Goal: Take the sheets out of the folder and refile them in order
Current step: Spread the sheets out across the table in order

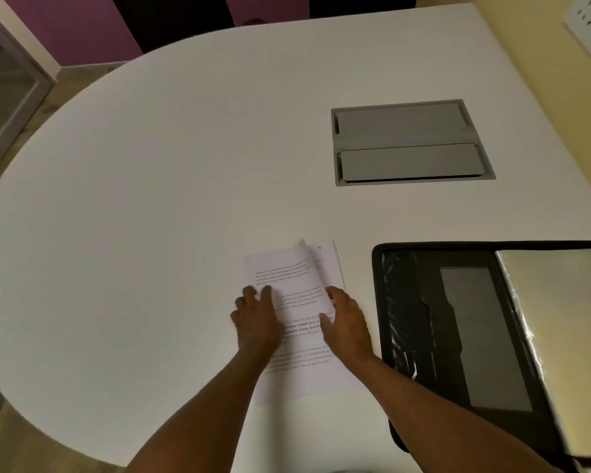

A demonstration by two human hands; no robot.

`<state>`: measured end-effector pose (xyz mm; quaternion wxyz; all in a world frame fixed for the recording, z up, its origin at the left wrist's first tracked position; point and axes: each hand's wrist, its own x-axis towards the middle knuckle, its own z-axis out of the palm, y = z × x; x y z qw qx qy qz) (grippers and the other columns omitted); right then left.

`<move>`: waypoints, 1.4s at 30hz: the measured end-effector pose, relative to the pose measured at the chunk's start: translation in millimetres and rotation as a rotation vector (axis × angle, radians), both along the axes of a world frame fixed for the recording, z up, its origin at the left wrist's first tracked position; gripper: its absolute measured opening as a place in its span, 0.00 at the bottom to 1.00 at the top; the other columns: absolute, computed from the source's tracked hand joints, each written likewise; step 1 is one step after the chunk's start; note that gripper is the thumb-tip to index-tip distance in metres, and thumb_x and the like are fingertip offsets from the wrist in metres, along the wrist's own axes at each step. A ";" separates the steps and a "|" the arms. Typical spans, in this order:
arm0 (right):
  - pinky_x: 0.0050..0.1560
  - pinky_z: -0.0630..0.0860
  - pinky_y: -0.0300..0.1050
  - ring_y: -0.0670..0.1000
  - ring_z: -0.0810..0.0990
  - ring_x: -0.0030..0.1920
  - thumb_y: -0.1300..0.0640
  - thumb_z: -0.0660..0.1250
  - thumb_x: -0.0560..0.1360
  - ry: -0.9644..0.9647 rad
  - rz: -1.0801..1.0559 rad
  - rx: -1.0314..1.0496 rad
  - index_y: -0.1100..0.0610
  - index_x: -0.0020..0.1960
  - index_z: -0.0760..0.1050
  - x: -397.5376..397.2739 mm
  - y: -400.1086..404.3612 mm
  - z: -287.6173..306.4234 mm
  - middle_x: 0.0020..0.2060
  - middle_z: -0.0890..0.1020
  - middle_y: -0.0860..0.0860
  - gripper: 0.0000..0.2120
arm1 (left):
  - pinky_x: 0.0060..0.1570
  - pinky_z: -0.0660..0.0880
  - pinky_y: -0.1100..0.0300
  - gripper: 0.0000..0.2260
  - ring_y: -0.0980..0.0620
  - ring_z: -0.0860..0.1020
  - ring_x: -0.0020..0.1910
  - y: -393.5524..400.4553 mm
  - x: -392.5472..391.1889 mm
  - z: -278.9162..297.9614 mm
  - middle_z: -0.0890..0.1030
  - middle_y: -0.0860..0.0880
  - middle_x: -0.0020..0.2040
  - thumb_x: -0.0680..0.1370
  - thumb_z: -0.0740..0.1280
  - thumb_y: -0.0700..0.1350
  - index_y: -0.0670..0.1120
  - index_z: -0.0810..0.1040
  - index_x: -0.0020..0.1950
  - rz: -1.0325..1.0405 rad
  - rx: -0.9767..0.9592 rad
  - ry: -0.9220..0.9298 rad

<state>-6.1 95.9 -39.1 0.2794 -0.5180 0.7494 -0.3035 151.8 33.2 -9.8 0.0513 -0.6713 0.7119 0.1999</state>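
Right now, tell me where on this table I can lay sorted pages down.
The widest bare stretch of the white table lies left of the sheets, out to the rounded edge. Another runs beyond the sheets, left of the grey hatch. It is crowded on the right: the open black folder sits close beside the right hand.

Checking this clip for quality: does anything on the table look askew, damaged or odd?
Only the top sheet of the paper stack stands out: its far right corner curls up off the pages below, lifted by the right hand. The left hand presses the stack flat. The open black folder looks undamaged.
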 end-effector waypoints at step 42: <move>0.73 0.63 0.50 0.53 0.63 0.74 0.48 0.64 0.79 0.223 -0.030 0.301 0.53 0.76 0.61 -15.8 -15.1 6.1 0.74 0.65 0.51 0.29 | 0.66 0.67 0.38 0.34 0.26 0.57 0.73 9.8 -77.3 1.0 0.31 0.42 0.77 0.81 0.53 0.61 0.56 0.36 0.79 -0.181 0.245 0.001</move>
